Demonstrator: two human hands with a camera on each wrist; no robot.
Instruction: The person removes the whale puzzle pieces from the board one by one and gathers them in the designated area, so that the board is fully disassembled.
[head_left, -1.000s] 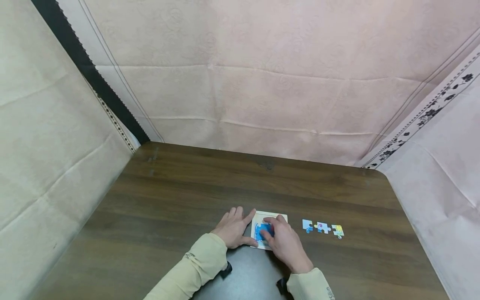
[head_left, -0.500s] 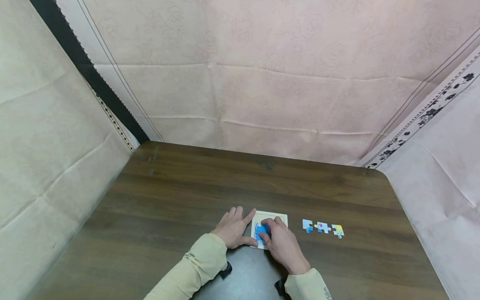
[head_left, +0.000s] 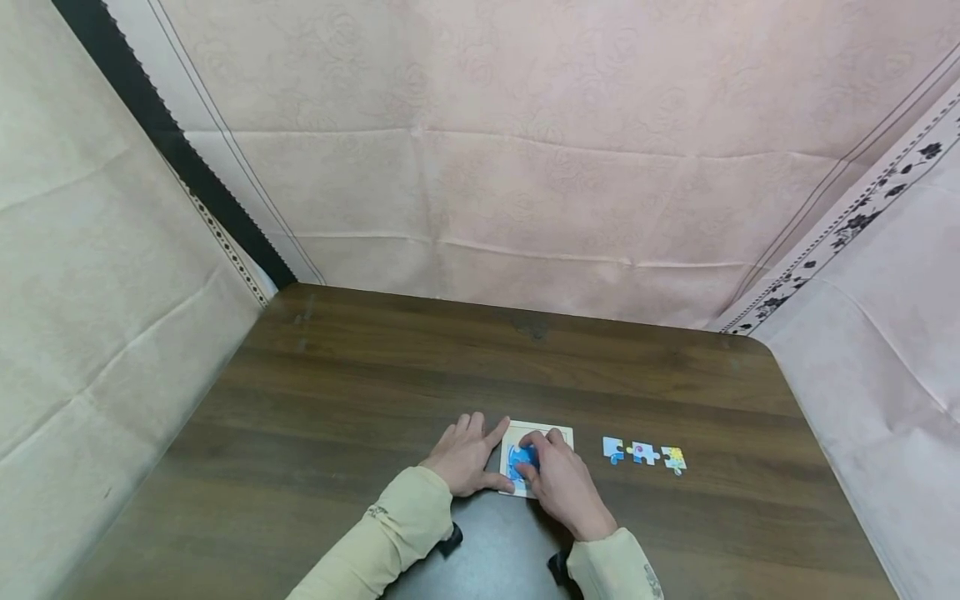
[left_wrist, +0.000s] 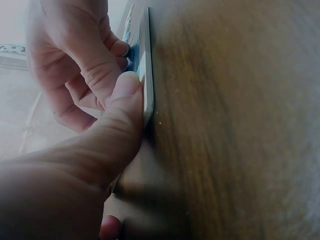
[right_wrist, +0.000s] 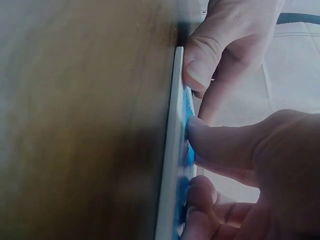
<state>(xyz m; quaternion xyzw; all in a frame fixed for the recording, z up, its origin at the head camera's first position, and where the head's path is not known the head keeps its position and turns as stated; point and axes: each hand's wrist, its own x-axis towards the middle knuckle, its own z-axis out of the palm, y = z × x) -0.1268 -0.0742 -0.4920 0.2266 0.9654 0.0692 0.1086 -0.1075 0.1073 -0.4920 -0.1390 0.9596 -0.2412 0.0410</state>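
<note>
The right hand covers the lower right part of a small pale puzzle tray, so the number of pieces lying inside cannot be established. Its thumb and fingers are curled and pinch a blue puzzle piece over the tray; the outline of that piece is largely concealed. The wrist views show the tray nearly edge-on and dim, its printed face barely legible; both sleeves are cut off by the lower border of the head view. Count: two hands; one tray, flat on the tabletop; three loose puzzle pieces, in a row to the right of the tray, well apart from the left hand. That hand has thumb and fingers spread wide, the thumb at the tray's near left corner and the index finger at its far left corner.
</note>
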